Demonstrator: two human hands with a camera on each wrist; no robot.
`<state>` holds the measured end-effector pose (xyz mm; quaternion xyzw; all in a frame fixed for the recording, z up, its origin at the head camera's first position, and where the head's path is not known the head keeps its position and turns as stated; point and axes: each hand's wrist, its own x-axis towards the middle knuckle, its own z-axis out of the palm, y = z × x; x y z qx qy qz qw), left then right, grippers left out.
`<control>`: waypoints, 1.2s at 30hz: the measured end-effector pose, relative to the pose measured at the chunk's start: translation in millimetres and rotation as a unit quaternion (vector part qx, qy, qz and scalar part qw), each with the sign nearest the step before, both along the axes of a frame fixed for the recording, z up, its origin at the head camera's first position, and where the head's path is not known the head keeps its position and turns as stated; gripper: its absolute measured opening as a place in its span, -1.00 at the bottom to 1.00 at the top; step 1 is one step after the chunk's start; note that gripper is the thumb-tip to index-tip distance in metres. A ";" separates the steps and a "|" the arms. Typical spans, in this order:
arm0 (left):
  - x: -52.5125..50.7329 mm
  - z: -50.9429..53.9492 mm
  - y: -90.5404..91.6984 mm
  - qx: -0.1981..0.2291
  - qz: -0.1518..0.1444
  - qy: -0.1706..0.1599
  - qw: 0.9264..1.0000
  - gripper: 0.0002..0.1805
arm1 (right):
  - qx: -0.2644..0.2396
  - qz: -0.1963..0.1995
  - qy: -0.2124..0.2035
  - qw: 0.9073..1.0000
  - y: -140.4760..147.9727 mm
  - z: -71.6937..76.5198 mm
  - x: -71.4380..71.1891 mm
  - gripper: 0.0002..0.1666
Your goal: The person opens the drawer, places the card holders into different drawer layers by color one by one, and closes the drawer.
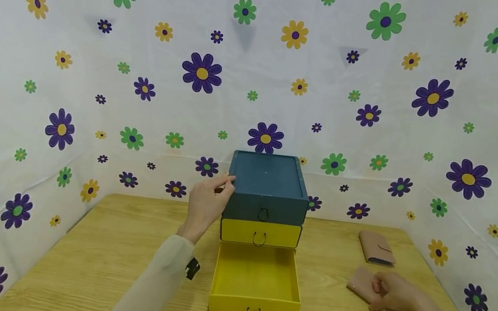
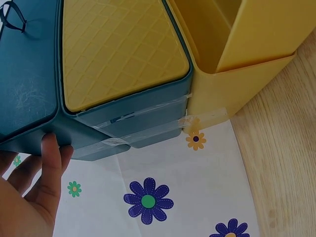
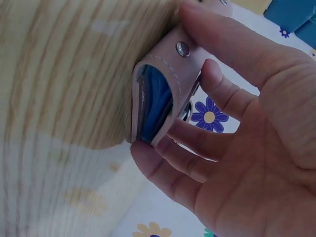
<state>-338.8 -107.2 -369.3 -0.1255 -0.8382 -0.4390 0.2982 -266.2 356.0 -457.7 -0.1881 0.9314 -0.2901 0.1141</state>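
My left hand (image 1: 206, 203) touches the left side of a drawer unit (image 1: 267, 174), near its top. In the left wrist view, its fingers (image 2: 49, 168) rest against the blue side wall. The unit's lowest yellow drawer (image 1: 253, 307) is pulled out. At the right, my right hand (image 1: 403, 297) holds a pink snap wallet (image 1: 361, 284) on the table. Seen from the right wrist, thumb and fingers grip the wallet (image 3: 180, 69) at opposite edges, and blue shows inside its open end. A second pink wallet (image 1: 375, 246) with a strap lies just behind it.
The unit's blue top drawer (image 1: 241, 207) and yellow middle drawer (image 1: 238, 230) are closed, each with a dark ring pull. The wooden table (image 1: 119, 265) meets a flower-printed white sheet (image 1: 245, 112) at the back and sides.
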 end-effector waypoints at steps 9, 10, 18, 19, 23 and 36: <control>1.1 0.8 1.8 -0.002 -0.004 0.002 1.000 -0.67 | 0.032 -0.021 0.015 0.999 -6.7 -1.4 6.8 -0.59; 0.7 0.9 2.5 -0.003 -0.005 0.002 1.000 -0.66 | 0.037 -0.026 0.015 0.999 -7.5 -1.5 7.5 -0.59; -0.6 0.3 3.7 -0.005 -0.002 -0.001 1.000 -0.65 | 0.063 -0.056 0.035 0.996 -13.8 -1.2 11.2 -0.57; -0.1 -0.1 3.0 -0.004 0.000 -0.002 1.000 -0.66 | 0.065 -0.057 0.042 0.995 -14.6 -1.0 11.2 -0.56; 1.1 -0.2 1.1 -0.003 0.002 -0.003 1.000 -0.66 | 0.068 -0.065 0.061 0.994 -17.4 0.2 11.5 -0.52; -1.0 -0.6 0.7 -0.004 0.007 0.005 1.000 -0.67 | 0.043 -0.089 0.036 0.994 -18.0 2.9 12.2 -0.40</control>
